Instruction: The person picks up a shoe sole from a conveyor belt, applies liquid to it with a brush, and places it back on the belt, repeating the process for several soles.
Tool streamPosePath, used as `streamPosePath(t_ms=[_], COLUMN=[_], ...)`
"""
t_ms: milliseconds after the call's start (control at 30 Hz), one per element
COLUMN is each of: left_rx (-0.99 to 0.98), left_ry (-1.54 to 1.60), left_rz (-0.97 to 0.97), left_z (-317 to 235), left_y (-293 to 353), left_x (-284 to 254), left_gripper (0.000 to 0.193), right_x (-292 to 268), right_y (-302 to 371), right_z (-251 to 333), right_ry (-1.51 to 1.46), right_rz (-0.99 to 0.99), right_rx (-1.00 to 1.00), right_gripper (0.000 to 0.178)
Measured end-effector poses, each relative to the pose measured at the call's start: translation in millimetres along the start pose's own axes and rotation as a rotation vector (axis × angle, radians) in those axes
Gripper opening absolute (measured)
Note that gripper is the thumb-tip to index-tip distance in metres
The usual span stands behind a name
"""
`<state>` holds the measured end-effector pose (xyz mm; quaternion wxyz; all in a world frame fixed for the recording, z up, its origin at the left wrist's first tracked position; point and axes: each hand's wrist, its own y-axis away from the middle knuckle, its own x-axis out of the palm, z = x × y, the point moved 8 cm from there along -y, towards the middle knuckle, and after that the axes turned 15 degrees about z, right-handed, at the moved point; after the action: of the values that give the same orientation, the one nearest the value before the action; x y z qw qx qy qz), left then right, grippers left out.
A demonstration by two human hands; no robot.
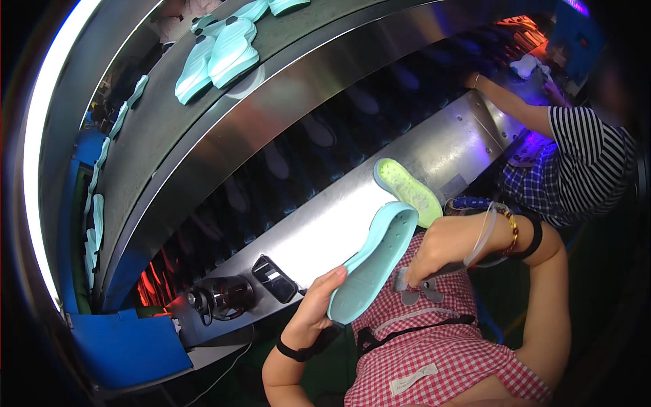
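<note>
My left hand [317,298] grips a turquoise shoe sole [371,271] by its lower end. The sole is tilted upright, its hollow inner face with small holes turned toward my right side. My right hand [444,245] is closed around what looks like a flat brush [401,279], its pale tip pointing down beside the sole, apart from it. Most of the brush's handle is hidden by my fingers. Just beyond the held sole, a yellow-green sole [412,190] with a bluish rim lies on the metal ledge [325,230].
A dark bottle [227,298] and a black phone [274,278] rest on the ledge's left. Several turquoise soles [227,54] lie on the upper belt [152,129]. Below it, dim soles sit inside a dark lane [315,129]. A person in a striped shirt [590,146] works at right.
</note>
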<state>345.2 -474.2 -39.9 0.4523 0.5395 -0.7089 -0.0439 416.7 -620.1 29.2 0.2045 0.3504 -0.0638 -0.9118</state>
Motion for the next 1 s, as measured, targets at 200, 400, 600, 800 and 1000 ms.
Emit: streamPosePath(t_ms=[200,400,600,800,1000], left_rx=[0.064,0.257,0.291,0.545,1.033], left_ry=[-0.065,0.244,0.322,0.163,-0.606], left_rz=[-0.029,0.034,-0.108,-0.176,-0.427], left_z=[-2,9,20,-18,-185], left_y=[3,-21,-19,38,161], left_x=[-10,3,-10,-17,13], left_gripper=[0.047,0.052,0.048,0.052,0.062], right_x=[-6,0,-6,10,23], right_y=[16,-10,26,6,33], right_z=[-27,-41,-96,-23,-86], right_ry=[-0.257,-0.678,-0.724,-0.870,-1.118], right_rz=[-0.334,-0.707,-1.418,-0.838,-1.217], right_rx=[-0.103,-0.106,0.186,-0.305,-0.517], right_gripper=[0.024,0.024,0.019,0.022,0.021])
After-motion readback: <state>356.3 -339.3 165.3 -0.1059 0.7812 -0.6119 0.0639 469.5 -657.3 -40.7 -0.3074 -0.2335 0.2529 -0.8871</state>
